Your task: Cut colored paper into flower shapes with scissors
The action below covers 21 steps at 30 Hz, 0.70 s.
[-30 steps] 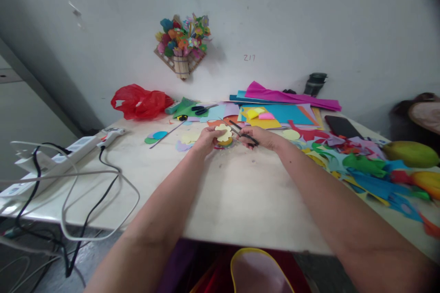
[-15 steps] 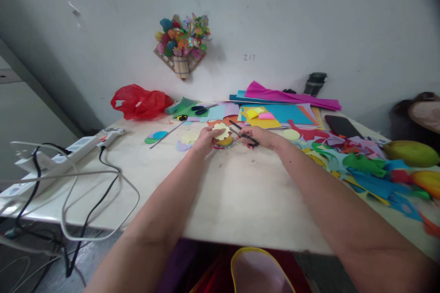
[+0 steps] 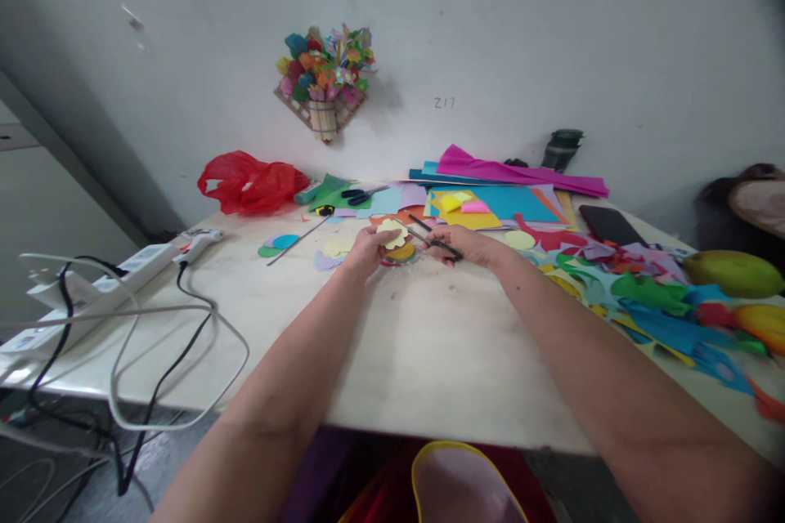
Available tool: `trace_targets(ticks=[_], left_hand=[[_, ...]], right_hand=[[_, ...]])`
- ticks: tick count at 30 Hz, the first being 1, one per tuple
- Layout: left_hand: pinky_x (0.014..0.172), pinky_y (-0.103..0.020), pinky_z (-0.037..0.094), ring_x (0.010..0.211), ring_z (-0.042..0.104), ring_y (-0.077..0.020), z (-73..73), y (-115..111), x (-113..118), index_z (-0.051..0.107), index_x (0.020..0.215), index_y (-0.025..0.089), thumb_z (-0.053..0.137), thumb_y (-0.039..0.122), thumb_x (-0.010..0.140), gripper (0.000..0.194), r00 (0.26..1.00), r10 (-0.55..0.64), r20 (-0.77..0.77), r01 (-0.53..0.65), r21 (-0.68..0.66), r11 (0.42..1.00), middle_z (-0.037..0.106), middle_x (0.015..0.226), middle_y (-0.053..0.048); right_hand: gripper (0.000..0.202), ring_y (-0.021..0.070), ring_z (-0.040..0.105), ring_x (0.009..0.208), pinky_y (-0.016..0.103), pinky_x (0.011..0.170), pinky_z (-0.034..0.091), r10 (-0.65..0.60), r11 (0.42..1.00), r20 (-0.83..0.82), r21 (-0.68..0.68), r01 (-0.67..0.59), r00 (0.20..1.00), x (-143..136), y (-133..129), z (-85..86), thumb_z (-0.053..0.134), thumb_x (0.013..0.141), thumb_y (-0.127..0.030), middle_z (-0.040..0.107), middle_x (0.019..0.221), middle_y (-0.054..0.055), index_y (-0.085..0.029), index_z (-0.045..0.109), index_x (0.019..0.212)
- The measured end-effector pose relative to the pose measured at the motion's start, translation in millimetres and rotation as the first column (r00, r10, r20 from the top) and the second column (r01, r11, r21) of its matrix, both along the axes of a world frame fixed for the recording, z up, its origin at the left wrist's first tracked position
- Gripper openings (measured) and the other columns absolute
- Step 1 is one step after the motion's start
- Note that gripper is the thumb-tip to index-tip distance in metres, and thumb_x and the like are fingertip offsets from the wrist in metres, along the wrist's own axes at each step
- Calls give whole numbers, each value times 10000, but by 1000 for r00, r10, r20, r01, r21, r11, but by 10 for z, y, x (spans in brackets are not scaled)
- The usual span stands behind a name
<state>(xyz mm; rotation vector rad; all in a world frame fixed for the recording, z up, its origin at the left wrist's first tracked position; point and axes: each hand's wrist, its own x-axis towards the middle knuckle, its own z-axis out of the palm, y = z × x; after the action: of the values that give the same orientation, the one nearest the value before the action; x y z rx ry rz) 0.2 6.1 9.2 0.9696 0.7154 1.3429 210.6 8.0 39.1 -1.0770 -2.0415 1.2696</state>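
Observation:
Between the thumb and fingers of my left hand (image 3: 368,249) is a pale yellow paper flower (image 3: 392,234) with a scalloped edge. My right hand (image 3: 454,243) is closed on dark-handled scissors (image 3: 445,248), whose blades are apart and point left toward the flower. Below the flower, a small round stack of coloured paper pieces (image 3: 400,255) lies on the table. To the left of my left hand are pale yellow and lilac paper shapes (image 3: 336,245). A pale yellow paper circle (image 3: 519,240) lies just beyond my right wrist.
Coloured sheets (image 3: 515,203) lie at the back, with a second pair of scissors (image 3: 359,196) and a red plastic bag (image 3: 245,182) to their left. Paper scraps (image 3: 650,294) and a phone (image 3: 610,225) are on the right. A power strip (image 3: 123,278) with loose cables is on the left.
The paper flower has shifted slightly left in my left hand, away from the scissor blades. My right hand has barely moved.

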Motion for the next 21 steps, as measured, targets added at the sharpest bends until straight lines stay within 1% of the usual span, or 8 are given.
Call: trace_targets(ticks=[4, 9, 13, 17, 21], left_hand=[[775, -329, 566, 747, 738, -236, 2, -1, 0, 698, 765, 87, 823, 160, 555, 255, 1000, 1, 1, -1, -4, 1000, 742, 766, -109], [776, -321, 567, 734, 732, -221, 14, -12, -1, 699, 766, 93, 824, 164, 554, 256, 1000, -5, -4, 5, 5, 1000, 745, 770, -101], [748, -305, 571, 700, 727, -208, 22, -16, 4, 698, 745, 92, 822, 157, 545, 244, 1000, -3, 9, 3, 2, 1000, 741, 748, -94], [737, -305, 575, 696, 731, -212, 19, -10, 6, 696, 746, 91, 821, 153, 550, 240, 1000, -16, 11, 16, -3, 1000, 747, 761, -108], [732, -308, 579, 706, 738, -223, 8, -4, 0, 691, 747, 94, 827, 161, 562, 239, 1000, -29, 5, 29, 2, 1000, 741, 744, -106]], right_hand=[[226, 71, 460, 414, 201, 407, 371, -9, 1000, 12, -9, 9, 1000, -4, -3, 9, 773, 722, -324, 525, 492, -58, -153, 634, 768], [255, 75, 471, 420, 203, 411, 373, 11, 1000, 12, 4, -11, 1000, 8, 11, 2, 786, 700, -347, 531, 498, -60, -152, 639, 773], [244, 76, 468, 420, 204, 406, 371, -7, 1000, 3, -1, 7, 1000, 4, 12, -7, 782, 706, -337, 535, 503, -56, -155, 637, 779], [237, 76, 467, 415, 202, 399, 378, -15, 1000, -13, 5, 15, 1000, -1, 10, -13, 784, 710, -327, 532, 499, -55, -156, 633, 778], [242, 77, 475, 421, 205, 401, 388, 3, 1000, -49, -11, -3, 999, -10, -6, -2, 792, 708, -318, 535, 512, -55, -152, 637, 793]])
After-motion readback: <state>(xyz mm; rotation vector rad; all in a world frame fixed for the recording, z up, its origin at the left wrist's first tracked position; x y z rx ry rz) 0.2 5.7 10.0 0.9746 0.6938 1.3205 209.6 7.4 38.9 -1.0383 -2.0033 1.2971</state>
